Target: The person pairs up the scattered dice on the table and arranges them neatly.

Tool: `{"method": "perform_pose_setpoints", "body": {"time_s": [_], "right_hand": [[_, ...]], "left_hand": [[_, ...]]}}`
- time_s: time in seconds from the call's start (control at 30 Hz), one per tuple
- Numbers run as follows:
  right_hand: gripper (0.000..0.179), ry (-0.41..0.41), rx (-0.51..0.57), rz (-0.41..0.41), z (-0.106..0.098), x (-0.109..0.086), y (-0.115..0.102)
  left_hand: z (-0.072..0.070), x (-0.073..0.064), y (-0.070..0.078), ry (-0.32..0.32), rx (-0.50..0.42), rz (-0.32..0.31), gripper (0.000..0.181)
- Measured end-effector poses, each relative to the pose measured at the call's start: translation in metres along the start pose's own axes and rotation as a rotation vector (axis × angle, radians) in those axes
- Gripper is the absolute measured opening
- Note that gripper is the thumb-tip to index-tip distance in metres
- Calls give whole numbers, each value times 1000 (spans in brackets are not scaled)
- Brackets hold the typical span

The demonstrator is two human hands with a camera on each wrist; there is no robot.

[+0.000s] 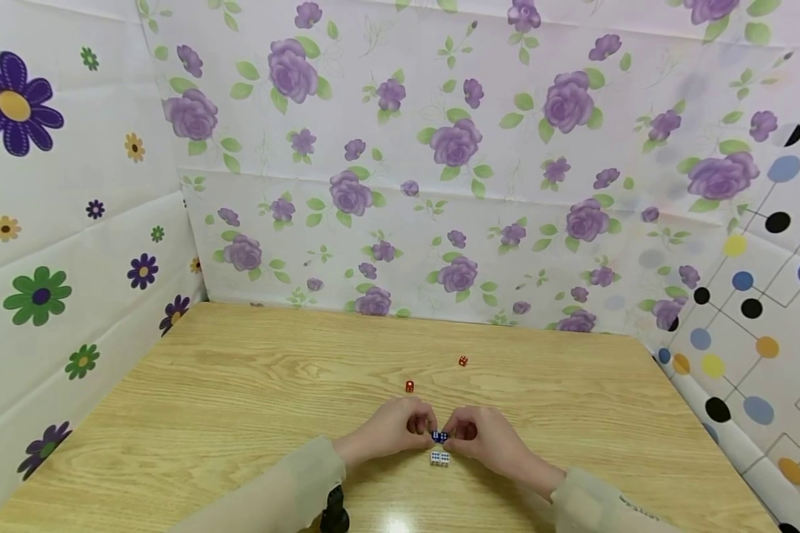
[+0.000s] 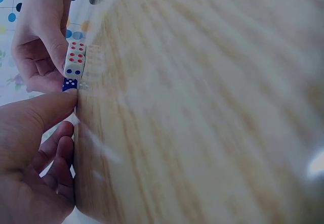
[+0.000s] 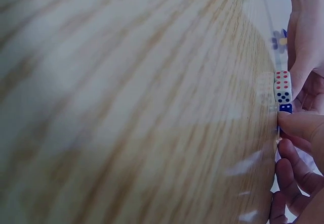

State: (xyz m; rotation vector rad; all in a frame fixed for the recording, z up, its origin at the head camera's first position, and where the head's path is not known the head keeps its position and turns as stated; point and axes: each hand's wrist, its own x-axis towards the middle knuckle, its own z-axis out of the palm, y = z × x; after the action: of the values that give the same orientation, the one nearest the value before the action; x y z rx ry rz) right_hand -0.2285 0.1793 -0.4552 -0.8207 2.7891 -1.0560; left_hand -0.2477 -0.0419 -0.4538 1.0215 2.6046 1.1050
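Dice (image 1: 437, 437), blue — between left hand (image 1: 395, 426) and right hand (image 1: 490, 440) — hands curled, each pinching one.

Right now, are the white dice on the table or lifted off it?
On the table: the wrist views show the white dice meeting its glossy surface, their reflection directly against them.

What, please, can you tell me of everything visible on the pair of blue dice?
The blue dice are two small, dark blue cubes with white pips; they look like plastic. They appear to rest side by side on the wood-patterned table, just beyond the white dice, which partly hide them in the wrist views. The left hand pinches the left die, and the right hand the right die. Whether a gap separates them is too small to tell.
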Motion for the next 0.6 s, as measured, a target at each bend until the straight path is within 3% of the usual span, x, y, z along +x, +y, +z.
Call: {"method": "perform_pose_setpoints", "body": {"time_s": [0.6], "right_hand": [[6, 5, -13, 5, 0, 0, 0]], "left_hand": [[-1, -1, 1, 0, -1, 18, 8]]}}
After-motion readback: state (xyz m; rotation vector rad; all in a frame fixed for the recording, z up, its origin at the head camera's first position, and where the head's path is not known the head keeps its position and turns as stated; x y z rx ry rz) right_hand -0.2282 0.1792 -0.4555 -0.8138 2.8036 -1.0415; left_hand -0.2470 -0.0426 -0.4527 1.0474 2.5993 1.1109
